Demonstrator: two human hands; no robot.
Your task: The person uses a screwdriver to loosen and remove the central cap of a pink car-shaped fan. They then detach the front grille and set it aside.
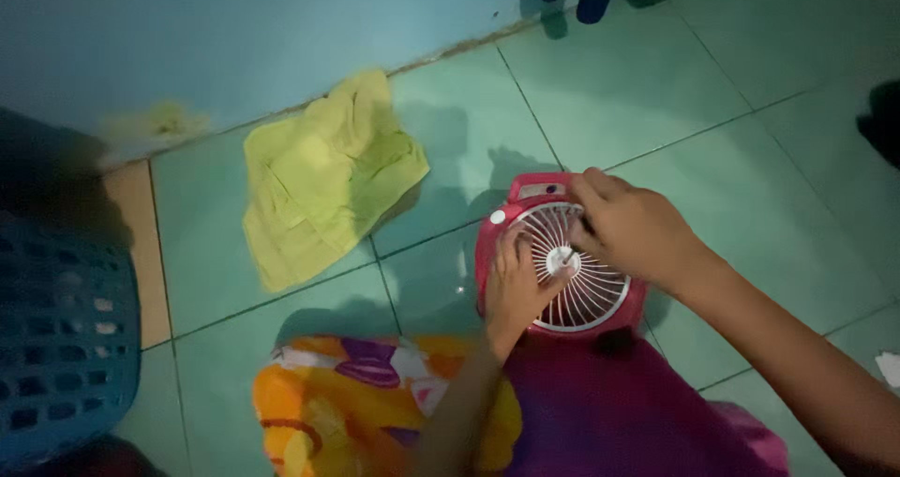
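Red fan [600, 322] on the tiled floor [450, 140]: my left grip [516, 290] steadies its white grille [586, 294], my right grip [628, 229] pinches the grille's top.

- No packages, signs or screens show anywhere in the frame.
- The one thing close to a label is a small pale rectangular panel [542, 189] at centre right of the frame, set into the top edge of the pink fan housing [497, 252], just above the white grille. It is greyish against the pink; whether it bears any print cannot be told in the dim light.
- A small round white spot [497, 216] sits just below and left of that panel on the housing; too small to tell what it is.
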